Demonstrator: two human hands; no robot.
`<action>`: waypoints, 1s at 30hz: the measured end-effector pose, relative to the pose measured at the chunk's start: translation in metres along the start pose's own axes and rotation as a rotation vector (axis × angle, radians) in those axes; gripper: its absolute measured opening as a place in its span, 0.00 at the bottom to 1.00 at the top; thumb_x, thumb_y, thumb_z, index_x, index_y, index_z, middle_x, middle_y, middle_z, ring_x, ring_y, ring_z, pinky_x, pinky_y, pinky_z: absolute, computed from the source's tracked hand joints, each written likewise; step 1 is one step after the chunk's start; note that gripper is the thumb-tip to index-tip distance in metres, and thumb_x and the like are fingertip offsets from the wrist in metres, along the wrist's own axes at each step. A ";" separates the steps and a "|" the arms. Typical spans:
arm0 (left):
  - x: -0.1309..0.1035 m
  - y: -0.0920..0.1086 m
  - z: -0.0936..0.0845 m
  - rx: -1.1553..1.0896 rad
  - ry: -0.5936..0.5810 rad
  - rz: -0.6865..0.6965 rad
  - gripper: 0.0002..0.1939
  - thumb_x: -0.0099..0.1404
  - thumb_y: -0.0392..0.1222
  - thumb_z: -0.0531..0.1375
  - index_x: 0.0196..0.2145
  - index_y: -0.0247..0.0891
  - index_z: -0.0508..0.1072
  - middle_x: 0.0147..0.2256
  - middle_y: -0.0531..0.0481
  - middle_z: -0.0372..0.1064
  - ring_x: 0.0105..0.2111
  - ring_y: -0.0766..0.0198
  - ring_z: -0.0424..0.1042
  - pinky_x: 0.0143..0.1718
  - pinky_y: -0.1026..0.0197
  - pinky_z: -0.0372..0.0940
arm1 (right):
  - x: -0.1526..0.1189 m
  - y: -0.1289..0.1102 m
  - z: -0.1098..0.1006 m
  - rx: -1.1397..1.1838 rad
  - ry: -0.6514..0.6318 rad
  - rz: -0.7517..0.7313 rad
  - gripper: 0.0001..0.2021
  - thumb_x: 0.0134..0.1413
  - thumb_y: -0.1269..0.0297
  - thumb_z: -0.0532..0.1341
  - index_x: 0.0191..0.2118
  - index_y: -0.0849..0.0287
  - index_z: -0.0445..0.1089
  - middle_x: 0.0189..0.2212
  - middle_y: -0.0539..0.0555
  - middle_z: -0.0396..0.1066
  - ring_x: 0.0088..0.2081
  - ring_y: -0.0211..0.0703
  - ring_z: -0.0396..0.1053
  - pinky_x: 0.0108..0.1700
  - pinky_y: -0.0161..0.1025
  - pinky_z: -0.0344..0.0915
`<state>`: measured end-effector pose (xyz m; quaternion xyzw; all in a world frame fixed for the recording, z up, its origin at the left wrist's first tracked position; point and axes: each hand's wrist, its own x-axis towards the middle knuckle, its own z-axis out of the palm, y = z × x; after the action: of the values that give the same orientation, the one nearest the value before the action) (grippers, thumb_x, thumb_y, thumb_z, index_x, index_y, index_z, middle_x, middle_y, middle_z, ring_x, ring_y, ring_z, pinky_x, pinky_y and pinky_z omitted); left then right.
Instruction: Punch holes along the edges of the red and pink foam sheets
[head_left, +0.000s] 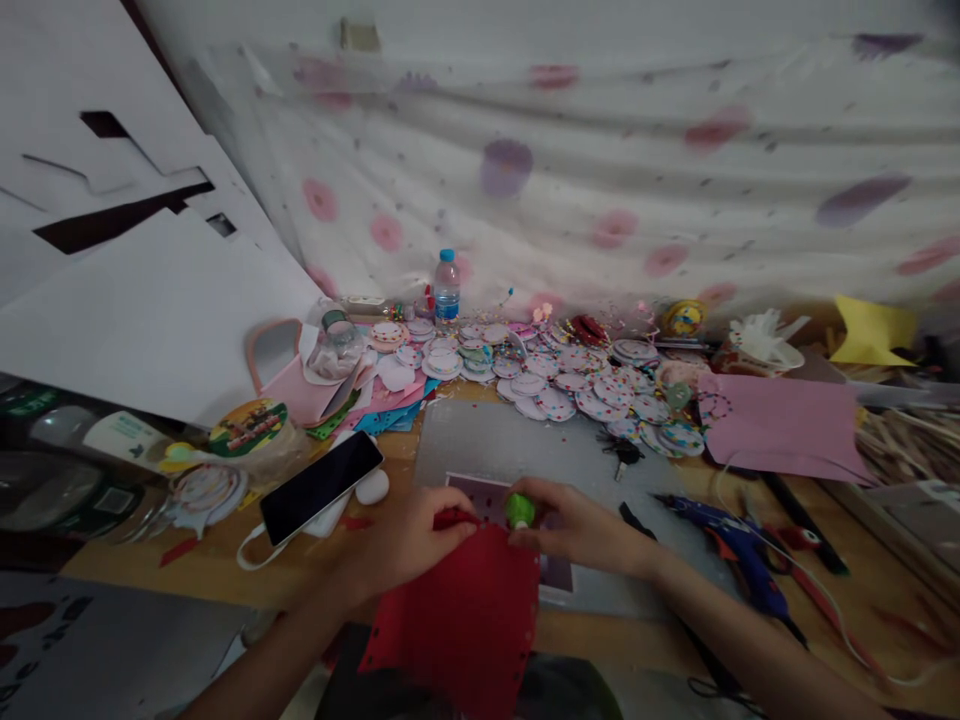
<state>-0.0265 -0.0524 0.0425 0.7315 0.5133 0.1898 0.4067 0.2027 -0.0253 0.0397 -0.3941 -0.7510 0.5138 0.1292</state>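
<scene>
My left hand (427,535) pinches the top edge of a red sheet (469,610), which hangs down over the table's front edge toward my lap. Small dark dots, perhaps holes, run along the sheet's borders. Between the thumb and fingers of my right hand (577,525) is a small green object with a white tip (520,511), close to the sheet's top corner. What kind of thing it is, I cannot make out. Beneath both hands, a printed picture (559,578) lies partly covered on a grey mat (480,445).
White discs with coloured dots (555,385) are heaped behind the mat. Keys (621,455) and a blue glue gun (739,545) lie to the right, near a pink sheet (784,425). On the left is a phone (322,488); a water bottle (447,288) stands at the back.
</scene>
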 end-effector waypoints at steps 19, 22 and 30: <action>0.001 0.013 0.005 0.060 0.020 0.002 0.09 0.61 0.38 0.56 0.35 0.40 0.76 0.34 0.51 0.75 0.36 0.60 0.72 0.37 0.63 0.62 | 0.001 -0.020 -0.004 -0.291 -0.020 -0.102 0.10 0.46 0.68 0.63 0.38 0.59 0.68 0.34 0.51 0.67 0.35 0.40 0.63 0.37 0.34 0.58; 0.001 0.012 0.006 0.043 0.014 0.004 0.09 0.60 0.37 0.56 0.35 0.40 0.76 0.33 0.51 0.75 0.35 0.61 0.72 0.36 0.64 0.62 | 0.004 -0.015 -0.005 -0.244 -0.029 -0.081 0.09 0.46 0.64 0.64 0.36 0.59 0.68 0.32 0.50 0.66 0.34 0.39 0.62 0.35 0.34 0.59; 0.003 0.011 0.009 0.030 -0.028 0.007 0.11 0.58 0.33 0.56 0.34 0.40 0.77 0.34 0.51 0.76 0.35 0.61 0.73 0.36 0.64 0.62 | 0.008 -0.020 -0.003 -0.241 -0.172 -0.055 0.11 0.45 0.68 0.61 0.39 0.58 0.70 0.32 0.50 0.69 0.31 0.39 0.64 0.32 0.33 0.59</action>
<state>-0.0122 -0.0549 0.0451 0.7418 0.5081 0.1732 0.4020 0.1902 -0.0213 0.0569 -0.3407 -0.8259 0.4483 0.0301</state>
